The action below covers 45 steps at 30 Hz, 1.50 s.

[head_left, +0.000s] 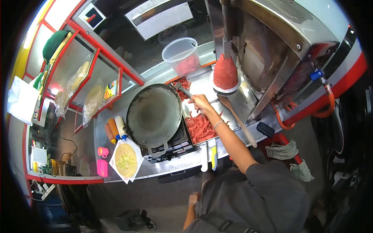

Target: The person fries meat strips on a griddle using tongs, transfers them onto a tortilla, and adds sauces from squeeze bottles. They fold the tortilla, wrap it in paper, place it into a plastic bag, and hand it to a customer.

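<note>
My right hand point(201, 102) is closed around the handle of a metal utensil point(184, 91) with a rounded end. That end reaches over shredded red meat point(183, 82) at the far left of a steel tray point(204, 86). More red meat strips point(201, 128) lie in the tray's near part, below my wrist. Just left of the utensil sits a large dark wok point(153, 113) on a black stove point(171, 149). My left hand point(193, 199) hangs low beside my body, away from the counter; its fingers are too small and dim to make out.
A red meat cone point(225, 73) stands on a vertical spit beside the steel grill point(268, 50). Nearby are a clear tub point(181, 54), wooden spatula point(239, 120) and yellow-handled knife point(214, 157). Left of the stove lie a topped flatbread point(126, 160) and sauce bottles point(113, 128).
</note>
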Each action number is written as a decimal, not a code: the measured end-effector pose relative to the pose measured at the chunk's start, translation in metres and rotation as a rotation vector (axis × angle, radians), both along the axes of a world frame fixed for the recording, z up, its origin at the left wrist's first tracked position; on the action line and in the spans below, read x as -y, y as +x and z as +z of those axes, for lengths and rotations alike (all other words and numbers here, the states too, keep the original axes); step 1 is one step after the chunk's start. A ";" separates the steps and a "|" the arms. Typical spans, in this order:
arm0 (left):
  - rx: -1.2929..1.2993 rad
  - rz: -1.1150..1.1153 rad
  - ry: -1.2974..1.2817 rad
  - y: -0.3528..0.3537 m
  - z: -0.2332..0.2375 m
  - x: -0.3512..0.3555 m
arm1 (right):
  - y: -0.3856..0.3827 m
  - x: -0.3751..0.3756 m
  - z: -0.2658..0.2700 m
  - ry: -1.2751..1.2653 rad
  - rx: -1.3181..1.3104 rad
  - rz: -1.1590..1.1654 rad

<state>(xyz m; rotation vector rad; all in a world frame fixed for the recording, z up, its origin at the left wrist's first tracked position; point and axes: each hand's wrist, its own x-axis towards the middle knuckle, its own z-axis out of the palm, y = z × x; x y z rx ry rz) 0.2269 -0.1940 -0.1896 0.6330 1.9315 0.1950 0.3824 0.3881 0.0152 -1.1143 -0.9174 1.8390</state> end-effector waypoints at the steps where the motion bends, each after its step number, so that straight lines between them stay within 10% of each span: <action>1: 0.107 0.175 -0.035 0.001 0.005 0.006 | -0.009 -0.008 0.002 -0.031 -0.013 0.009; 8: 0.136 0.570 0.073 0.007 0.035 0.049 | 0.023 0.037 0.024 0.158 0.047 -0.165; 10: 0.014 0.175 -0.097 0.006 0.053 0.049 | 0.026 0.034 -0.001 0.130 0.100 -0.192; 13: 0.003 0.160 -0.195 -0.025 -0.002 0.073 | 0.038 0.040 0.008 0.128 0.146 -0.243; 14: -0.206 -0.593 -0.104 -0.043 -0.004 0.071 | 0.039 0.041 0.016 0.180 0.182 -0.274; 16: -0.032 0.133 -0.144 -0.057 -0.013 0.065 | 0.045 0.043 0.030 0.261 0.266 -0.268; 20: 0.113 0.367 0.252 -0.094 -0.018 0.062 | 0.040 0.060 0.065 0.438 0.291 -0.331; 31: -0.045 0.286 0.710 -0.242 0.085 0.085 | -0.114 0.229 0.169 0.462 0.047 0.004; 38: -0.122 0.460 1.037 -0.351 0.175 0.025 | -0.270 0.316 0.108 0.249 0.109 0.405; 45: -0.374 0.336 1.053 -0.417 0.197 -0.068 | -0.338 0.338 0.048 0.812 0.555 0.758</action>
